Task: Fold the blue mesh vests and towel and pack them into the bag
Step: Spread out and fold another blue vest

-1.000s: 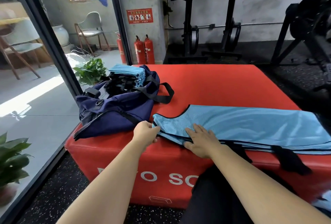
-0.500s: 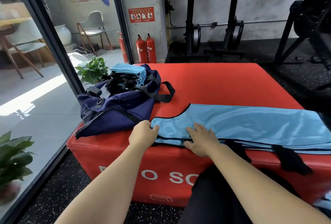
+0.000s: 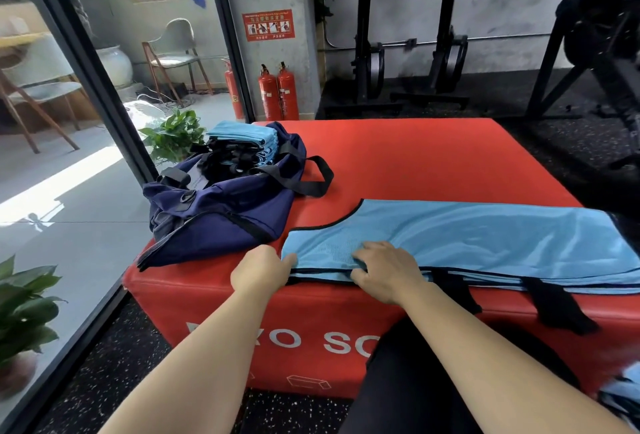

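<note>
A: Mesh slips, so how should this fold go?

B: The blue vest [image 3: 467, 236] lies flat along the near edge of the red padded box [image 3: 415, 163]. The left hand [image 3: 259, 272] pinches its corner. The right hand [image 3: 384, 270] curls over the near hem just beside it, thumb at the edge.

A: And then?

B: I'd lift both hands together, keep the black-trimmed edges aligned, and carry the end over evenly. The navy bag [image 3: 221, 215], with folded vests [image 3: 242, 137] in it, sits just left, so packing is a short reach.

Red padded box [image 3: 415, 163], two red fire extinguishers [image 3: 287, 94] behind it, potted plant [image 3: 175, 135], chair [image 3: 176, 52], exercise machines [image 3: 367, 52].
</note>
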